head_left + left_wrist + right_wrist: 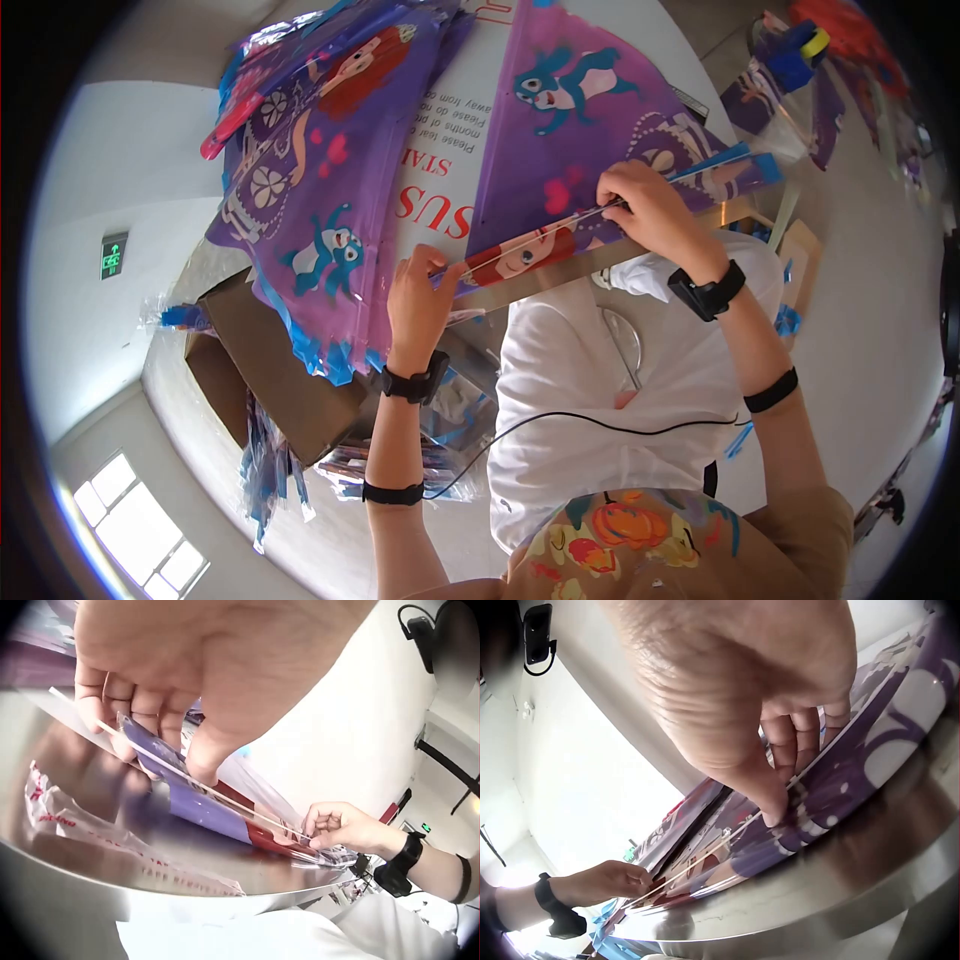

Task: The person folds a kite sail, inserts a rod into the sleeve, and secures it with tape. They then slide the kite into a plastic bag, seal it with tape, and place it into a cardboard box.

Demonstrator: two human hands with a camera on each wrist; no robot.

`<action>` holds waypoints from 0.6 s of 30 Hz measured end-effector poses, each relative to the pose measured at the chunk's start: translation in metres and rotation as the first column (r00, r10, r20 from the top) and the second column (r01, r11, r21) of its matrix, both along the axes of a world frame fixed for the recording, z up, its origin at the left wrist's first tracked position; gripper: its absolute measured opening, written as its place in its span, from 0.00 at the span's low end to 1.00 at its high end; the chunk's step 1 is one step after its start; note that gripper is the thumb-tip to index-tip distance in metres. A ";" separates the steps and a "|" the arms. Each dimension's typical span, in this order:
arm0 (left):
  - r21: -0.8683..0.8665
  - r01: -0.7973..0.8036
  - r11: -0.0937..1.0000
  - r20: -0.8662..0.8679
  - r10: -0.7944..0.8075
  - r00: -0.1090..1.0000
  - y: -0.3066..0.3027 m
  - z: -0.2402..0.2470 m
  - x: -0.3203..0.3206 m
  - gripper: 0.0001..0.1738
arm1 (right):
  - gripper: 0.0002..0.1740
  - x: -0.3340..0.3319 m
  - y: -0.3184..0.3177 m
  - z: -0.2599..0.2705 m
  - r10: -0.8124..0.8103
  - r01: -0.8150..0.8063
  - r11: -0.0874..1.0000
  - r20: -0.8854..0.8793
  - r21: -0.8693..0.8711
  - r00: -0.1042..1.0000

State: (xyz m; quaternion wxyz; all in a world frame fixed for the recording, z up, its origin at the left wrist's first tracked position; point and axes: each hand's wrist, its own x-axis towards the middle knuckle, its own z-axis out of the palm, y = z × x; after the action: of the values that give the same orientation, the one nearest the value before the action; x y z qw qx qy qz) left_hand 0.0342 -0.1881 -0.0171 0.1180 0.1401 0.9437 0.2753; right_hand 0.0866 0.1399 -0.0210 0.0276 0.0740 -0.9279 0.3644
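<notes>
A purple plastic sheet (pixel 560 150), printed with mermaids and blue sea animals, lies over the table, its near edge turned up into a narrow strip. Along that strip runs a thin white rod (pixel 705 856). My left hand (pixel 418 305) holds the rod and the strip's left end; in the left wrist view the rod (pixel 225 796) crosses its fingers and sticks out past them. Farther right, my right hand (pixel 655 215) pinches rod and sheet edge between thumb and fingers. Under the sheet shows a white board with red and grey lettering (pixel 435 215).
A second printed sheet (pixel 330 130) lies at the left of the table. The table's shiny metal rim (pixel 172 900) curves along the front, with a crumpled printed strip (pixel 97 832) on it. A cardboard box (pixel 285 370) and plastic-wrapped bundles (pixel 265 465) stand lower left.
</notes>
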 end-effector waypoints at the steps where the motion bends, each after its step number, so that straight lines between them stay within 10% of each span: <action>1: -0.014 0.009 1.000 -0.006 -0.009 1.000 -0.001 -0.002 -0.001 0.13 | 0.12 0.000 0.000 -0.001 -0.009 0.009 1.000 -0.044 0.007 0.999; 6: -0.177 0.052 0.983 -0.263 -0.098 0.960 0.016 0.010 0.004 0.10 | 0.13 0.006 -0.001 -0.004 -0.084 0.083 0.996 -0.024 -0.019 0.996; 10: 0.139 0.347 0.928 -0.426 -0.260 0.867 0.064 0.011 0.025 0.13 | 0.14 0.008 -0.002 -0.006 -0.099 0.099 0.995 -0.062 -0.018 0.993; 18: -0.012 0.307 0.952 -0.318 -0.294 0.901 0.124 -0.008 0.038 0.19 | 0.05 0.009 0.001 -0.014 -0.021 0.056 0.988 -0.232 0.146 0.973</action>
State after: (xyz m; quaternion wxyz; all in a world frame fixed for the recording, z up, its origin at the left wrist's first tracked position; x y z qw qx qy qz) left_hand 0.0723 -0.0644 -0.0252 0.0037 0.3284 0.9119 0.2460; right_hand 0.0960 0.1414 -0.0346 0.1360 0.0994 -0.9448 0.2812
